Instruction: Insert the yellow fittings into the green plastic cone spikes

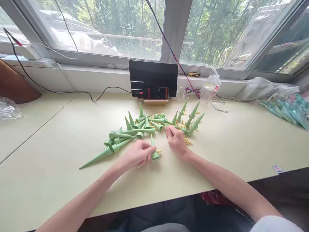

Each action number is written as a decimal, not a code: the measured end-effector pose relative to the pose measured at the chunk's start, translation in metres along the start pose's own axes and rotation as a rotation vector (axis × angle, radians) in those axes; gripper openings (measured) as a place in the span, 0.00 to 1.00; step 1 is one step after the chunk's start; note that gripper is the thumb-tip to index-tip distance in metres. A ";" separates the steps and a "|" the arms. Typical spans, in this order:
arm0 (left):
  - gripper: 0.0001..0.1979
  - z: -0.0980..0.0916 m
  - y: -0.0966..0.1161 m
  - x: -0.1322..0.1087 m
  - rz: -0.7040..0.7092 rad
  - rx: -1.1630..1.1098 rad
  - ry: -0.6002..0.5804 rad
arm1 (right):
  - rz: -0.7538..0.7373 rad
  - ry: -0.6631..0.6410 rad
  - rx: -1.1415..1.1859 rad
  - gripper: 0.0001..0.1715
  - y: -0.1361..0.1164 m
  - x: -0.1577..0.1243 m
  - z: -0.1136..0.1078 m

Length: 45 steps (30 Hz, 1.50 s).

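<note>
In the head view, we see the left hand (pixel 141 152) pinching a green cone (pixel 155 156) between thumb and fingers, the gap closed down to the cone's width. The cone is just above the near edge of the heap, tip up and leaning slightly, with a yellow piece (pixel 158 151) jutting from its right side. We would keep that grip light and low on the wide end, leaving the yellow piece uncovered.

The right hand (pixel 177 140) has its fingertips drawn together beside the heaped green cones (pixel 147 130); we cannot tell whether its grip has hold of anything. We should lift gently here, because the upright cones (pixel 194 125) near those knuckles and the loose yellow bits (pixel 188 141) on the bench (pixel 217 145) could easily be knocked.
</note>
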<state>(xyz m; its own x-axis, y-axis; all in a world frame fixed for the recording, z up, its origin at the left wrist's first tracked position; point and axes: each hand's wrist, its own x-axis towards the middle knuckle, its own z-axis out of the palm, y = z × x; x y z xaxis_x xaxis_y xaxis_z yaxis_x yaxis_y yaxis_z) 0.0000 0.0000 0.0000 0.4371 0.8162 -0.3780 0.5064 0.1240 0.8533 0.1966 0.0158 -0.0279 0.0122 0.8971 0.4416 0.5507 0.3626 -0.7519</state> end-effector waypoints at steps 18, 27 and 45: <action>0.17 0.005 -0.005 0.005 0.225 0.166 0.410 | -0.127 -0.066 0.020 0.31 0.007 -0.003 0.004; 0.16 0.003 -0.012 0.007 0.374 0.427 0.350 | -0.053 0.041 0.018 0.29 0.006 0.001 -0.004; 0.12 0.005 -0.010 0.008 0.530 0.323 0.565 | -0.023 -0.005 0.029 0.35 0.018 0.016 -0.017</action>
<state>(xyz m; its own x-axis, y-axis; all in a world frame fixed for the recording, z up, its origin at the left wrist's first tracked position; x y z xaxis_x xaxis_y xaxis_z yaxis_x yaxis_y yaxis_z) 0.0019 0.0027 -0.0136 0.2827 0.8915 0.3541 0.5647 -0.4531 0.6898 0.2206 0.0326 -0.0263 -0.0043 0.8897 0.4566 0.5262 0.3903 -0.7555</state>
